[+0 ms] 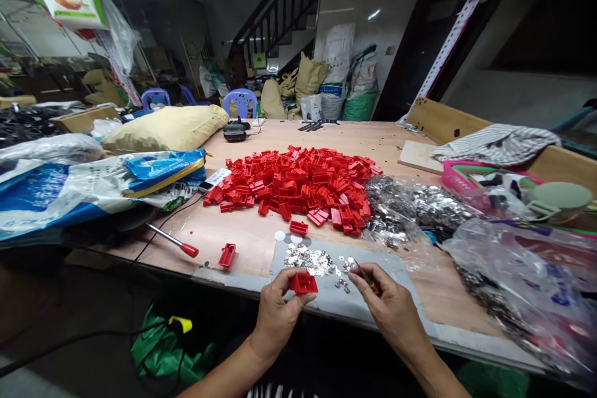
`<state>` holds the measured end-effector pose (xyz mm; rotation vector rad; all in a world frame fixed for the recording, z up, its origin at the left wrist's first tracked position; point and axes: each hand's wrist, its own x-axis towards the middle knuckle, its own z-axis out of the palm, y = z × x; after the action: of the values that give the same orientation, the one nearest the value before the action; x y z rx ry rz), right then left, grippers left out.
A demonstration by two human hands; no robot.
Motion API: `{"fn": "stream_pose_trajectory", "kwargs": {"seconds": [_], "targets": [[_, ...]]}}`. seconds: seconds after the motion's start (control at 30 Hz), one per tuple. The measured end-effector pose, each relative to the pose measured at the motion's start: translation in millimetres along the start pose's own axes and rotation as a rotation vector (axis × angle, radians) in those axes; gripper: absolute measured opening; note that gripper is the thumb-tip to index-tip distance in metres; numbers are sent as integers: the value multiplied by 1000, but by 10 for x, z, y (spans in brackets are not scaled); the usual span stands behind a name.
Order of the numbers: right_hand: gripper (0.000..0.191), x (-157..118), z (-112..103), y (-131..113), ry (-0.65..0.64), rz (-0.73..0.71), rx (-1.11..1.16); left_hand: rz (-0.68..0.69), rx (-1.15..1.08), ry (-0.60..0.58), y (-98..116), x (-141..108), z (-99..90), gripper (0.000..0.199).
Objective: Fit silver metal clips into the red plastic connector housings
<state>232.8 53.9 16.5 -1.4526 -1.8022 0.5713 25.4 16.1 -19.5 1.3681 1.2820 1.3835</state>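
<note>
1. The left hand (pixel 280 308) gripped a small, hollow, red plastic housing (pixel 305 284) between thumb and fingers, just above the near edge of the table.
2. The right hand (pixel 390 300) was closed around a slim tool with a yellow-and-dark handle (pixel 374 287); whether its fingertips also pinched a metal piece, I could not tell.
3. Just beyond both hands, on a flat grey sheet (pixel 383 256), lay a pile of thin, shiny, silver metal plates (pixel 308 259), with a few small bright metal fittings (pixel 342 285) between the hands.
4. A stray knock from the right wrist could have scattered these loose pieces, perhaps over the table edge, which was so near.
5. The housing's hold looked light; pressing hard with the tool might have tipped it, or let the point slip toward the left thumb.
6. Farther out, a large heap of red plastic housings (pixel 303 183) covered the middle of the pale wooden table (pixel 261 233); its loose slope could have slid onto the plates if bumped.
7. Right of the heap, a clear plastic bag of metal parts (pixel 394 208) sagged against it, so a tug there might have mixed the two.
</note>
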Motion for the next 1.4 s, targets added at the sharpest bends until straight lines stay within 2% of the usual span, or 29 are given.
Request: {"fn": "stream_pose_trajectory", "kwargs": {"seconds": [0.13,0.27,0.53,0.9,1.0,1.1,1.27,1.4], "targets": [[24,-39,105,-237,-71,-57,75,111,142,48,76,6,-56,33],[19,-58,172,-338,-99,-129,59,188,181,54,105,20,-72,33],[13,-57,275,-311,-168,-273,13,309,217,26,89,6,-43,35],[16,-72,311,-289,-248,-331,7,393,247,19,122,-19,-17,32],[14,-78,323,-302,-258,-295,55,361,235,27,116,-35,-2,32],[14,-82,318,-314,-285,-196,153,316,222,45,106,-70,4,32],[27,-63,231,-240,-427,-20,364,257,231,59,100,-105,-14,32],[28,-53,205,-155,-350,109,421,286,241,52,111,-93,-20,32]]}}
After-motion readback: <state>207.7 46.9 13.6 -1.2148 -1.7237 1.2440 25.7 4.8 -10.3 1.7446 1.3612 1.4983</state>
